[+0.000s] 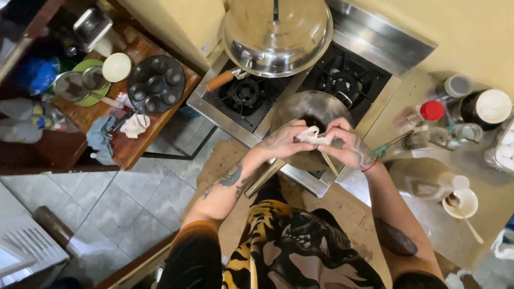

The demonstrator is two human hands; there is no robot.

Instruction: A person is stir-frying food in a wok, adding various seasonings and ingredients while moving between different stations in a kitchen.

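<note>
Both hands meet over a steel wok point(305, 109) that sits on the front of a gas stove point(342, 80). My left hand point(281, 142) and my right hand point(345, 144) together grip a small white crumpled thing point(313, 136), perhaps a wrapper or a piece of food; I cannot tell which. The wok's wooden handle point(265, 179) points toward my body. A large steel lid point(276, 32) with a wooden-handled pan under it sits at the back left burner.
A wooden side table point(134, 144) at the left holds a dark dimpled pan point(156, 83), bowls, plates and cloths. At the right, a counter point(444, 225) carries a red-capped bottle point(431, 111), jars, a jug and a white cup with a spoon point(461, 203). Tiled floor lies below.
</note>
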